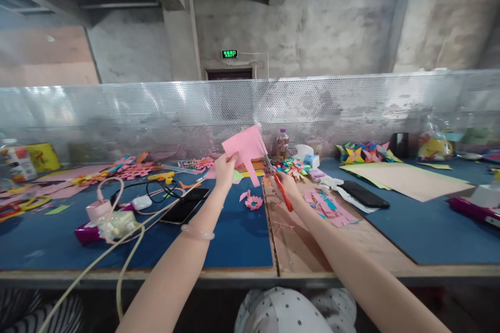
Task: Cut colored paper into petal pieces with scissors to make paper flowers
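My left hand [225,170] pinches a sheet of pink paper [244,145] by its lower left part, holding it up above the table. A strip hangs down from the sheet's lower edge. In my right hand [288,183] is a pair of scissors [282,191] with red handles. Their blades meet the right edge of the sheet. Below the paper, a pink paper flower [253,202] and a curled scrap lie on the blue mat [238,244]. Pink and blue paper strips [330,207] lie in a heap to the right of my right hand.
Behind the table stands a perforated metal screen [175,114]. A drink bottle [283,145] stands near it. Phones [365,194] lie on both sides. Cables and a charger [97,209] spread at left. Paper flowers [363,153] and a large pale sheet [410,179] are at right.
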Demonstrator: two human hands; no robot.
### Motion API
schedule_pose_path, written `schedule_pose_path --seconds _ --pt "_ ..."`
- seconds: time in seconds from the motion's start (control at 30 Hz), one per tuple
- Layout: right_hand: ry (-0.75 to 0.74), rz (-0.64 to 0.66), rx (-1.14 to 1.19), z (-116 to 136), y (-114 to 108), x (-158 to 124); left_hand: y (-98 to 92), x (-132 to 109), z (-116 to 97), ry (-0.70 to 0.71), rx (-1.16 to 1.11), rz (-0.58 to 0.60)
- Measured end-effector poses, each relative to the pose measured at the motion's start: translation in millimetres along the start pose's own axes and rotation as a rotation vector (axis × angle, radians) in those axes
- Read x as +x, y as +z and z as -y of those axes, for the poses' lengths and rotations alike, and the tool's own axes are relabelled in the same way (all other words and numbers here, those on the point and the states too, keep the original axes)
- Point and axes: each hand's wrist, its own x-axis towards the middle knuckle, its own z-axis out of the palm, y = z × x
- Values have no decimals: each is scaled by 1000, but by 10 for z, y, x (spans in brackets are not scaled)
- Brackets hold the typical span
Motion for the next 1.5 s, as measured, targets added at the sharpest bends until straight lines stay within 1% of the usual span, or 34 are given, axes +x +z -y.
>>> schedule_pose_path --seconds 0.2,0.43,0.63,0.83,1.0,1.17,1.37,1.5 --pt "-12 9 0 91 -40 -56 14 -2 15 -39 -73 6" --pt "26 37 -40 193 -107 -93 15 -11 12 -18 -45 13" --pt "17 30 26 131 -74 -79 29 -25 -26 -47 -70 27" --pt "22 11 2 137 -74 -84 31 -35 -50 -86 -115 28" --pt "18 20 -19 176 -99 -108 30 -42 -65 -74 -98 16" --pt "11 24 4 142 -77 -101 33 -55 -100 -77 -64 12" --pt "-3 15 -19 131 -74 -92 30 -48 -77 -82 -88 19" --pt "-4 16 -15 131 -73 -83 29 -53 -81 -69 -43 5"
